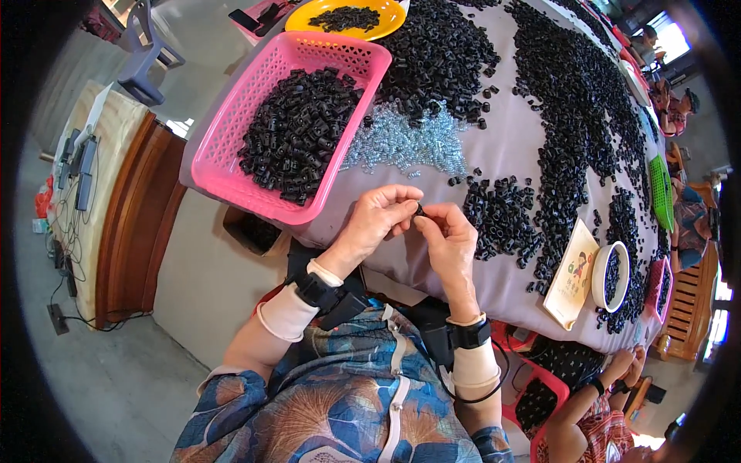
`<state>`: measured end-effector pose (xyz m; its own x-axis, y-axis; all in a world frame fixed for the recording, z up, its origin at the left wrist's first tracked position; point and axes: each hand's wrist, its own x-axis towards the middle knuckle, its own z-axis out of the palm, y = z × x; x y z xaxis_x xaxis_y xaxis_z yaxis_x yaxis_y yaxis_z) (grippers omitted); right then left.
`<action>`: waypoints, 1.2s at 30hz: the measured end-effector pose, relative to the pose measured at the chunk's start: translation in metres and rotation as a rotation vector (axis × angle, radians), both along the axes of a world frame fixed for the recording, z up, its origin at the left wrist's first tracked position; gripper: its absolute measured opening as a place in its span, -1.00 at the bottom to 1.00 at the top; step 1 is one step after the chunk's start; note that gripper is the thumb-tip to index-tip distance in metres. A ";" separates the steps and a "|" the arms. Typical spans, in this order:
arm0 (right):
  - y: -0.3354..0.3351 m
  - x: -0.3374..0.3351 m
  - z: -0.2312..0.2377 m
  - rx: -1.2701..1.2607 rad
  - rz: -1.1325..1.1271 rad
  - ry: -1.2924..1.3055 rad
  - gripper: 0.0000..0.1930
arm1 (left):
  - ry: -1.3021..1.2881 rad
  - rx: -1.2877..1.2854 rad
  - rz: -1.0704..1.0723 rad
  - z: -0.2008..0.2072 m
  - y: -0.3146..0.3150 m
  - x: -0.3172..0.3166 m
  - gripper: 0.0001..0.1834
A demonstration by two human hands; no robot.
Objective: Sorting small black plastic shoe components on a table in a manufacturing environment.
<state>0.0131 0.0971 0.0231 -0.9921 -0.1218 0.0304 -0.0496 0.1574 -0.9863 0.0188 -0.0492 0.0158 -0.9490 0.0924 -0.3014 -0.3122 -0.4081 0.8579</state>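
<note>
Above the near edge of the cloth-covered table, my left hand [374, 222] and my right hand [450, 243] meet fingertip to fingertip. Both are closed in a pinch around one small black plastic part [419, 209], mostly covered by the fingers. Just beyond them lies a pile of small clear-blue coil springs [421, 143]. A pink basket [218, 147] filled with black plastic pieces [301, 127] stands to the left of my hands. On the right, a cluster of small black ring-like parts [502, 216] spreads over the cloth.
Larger heaps of black parts [436, 58] cover the far table. A yellow plate [392, 17] sits behind the basket. At right are a printed card [573, 274], a white bowl [600, 279] and a green basket [661, 193]. A co-worker's hands [627, 366] are at lower right.
</note>
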 end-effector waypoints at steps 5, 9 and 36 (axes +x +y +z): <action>-0.002 0.003 0.006 0.066 -0.013 0.077 -0.88 | 0.002 0.021 0.005 0.000 -0.003 0.001 -0.81; -0.001 0.004 0.006 0.107 -0.029 0.110 -0.88 | 0.027 0.037 -0.065 -0.002 -0.003 -0.004 -0.82; 0.016 0.004 0.005 -0.184 0.279 -0.152 -0.64 | -0.059 0.409 -0.265 -0.007 -0.005 0.004 -0.73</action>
<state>0.0175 0.1134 0.0278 -0.9163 -0.3947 -0.0681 0.0838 -0.0225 -0.9962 0.0231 -0.0544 0.0085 -0.8591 0.4507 -0.2426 -0.4944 -0.6079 0.6213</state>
